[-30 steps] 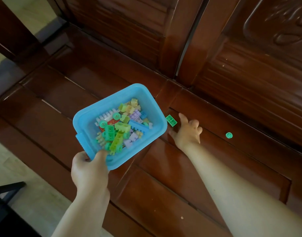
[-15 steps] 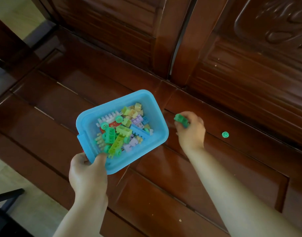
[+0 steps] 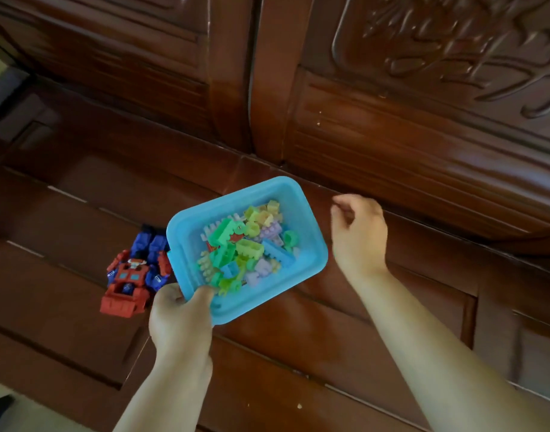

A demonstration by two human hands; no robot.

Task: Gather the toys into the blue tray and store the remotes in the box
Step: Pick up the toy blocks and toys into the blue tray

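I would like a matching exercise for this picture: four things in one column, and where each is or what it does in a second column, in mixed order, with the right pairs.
Column 1
1. left hand
2. right hand
3. toy robot
4. building blocks

Column 2
A. lies on the wooden bench, left of the tray
B. heaped inside the blue tray
C. grips the tray's near corner
D. fingers curled, beside the tray's right side

Pairs: 1-C, 2-D, 3-A, 4-B
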